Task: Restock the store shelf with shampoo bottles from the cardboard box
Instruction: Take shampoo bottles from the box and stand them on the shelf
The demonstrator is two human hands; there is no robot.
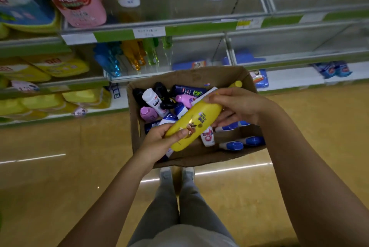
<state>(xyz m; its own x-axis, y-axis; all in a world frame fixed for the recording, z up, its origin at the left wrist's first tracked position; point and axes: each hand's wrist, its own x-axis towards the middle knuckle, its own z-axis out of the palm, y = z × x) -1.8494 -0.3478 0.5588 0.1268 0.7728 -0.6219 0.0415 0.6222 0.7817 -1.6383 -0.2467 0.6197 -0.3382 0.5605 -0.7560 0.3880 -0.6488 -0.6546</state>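
Here the person stands over an open brown cardboard box (191, 159) on the tan floor, in front of a grey metal store shelf (179, 27) with green price strips. A tall yellow plastic shampoo bottle (194, 125) is held slantwise just above the box, its lower end to the near left and its upper end to the far right.

The left hand (159, 139) grips the lower end, fingers wrapped beneath and thumb pressed on the printed front. The right hand (237, 105) clasps the upper end, fingers curled over the top with others showing under the body. Both forearms reach in from the near edge and converge on the bottle.

To do this step well, I would turn the bottle upright with the label facing outward, then pass it to one hand gripping the middle of the body, so the other is free to steady neighbours on the shelf. The bare stretch of shelf to the far right looks like the easiest place to set it.

Many other bottles, white, pink, black and blue-capped, lie jumbled inside the box.
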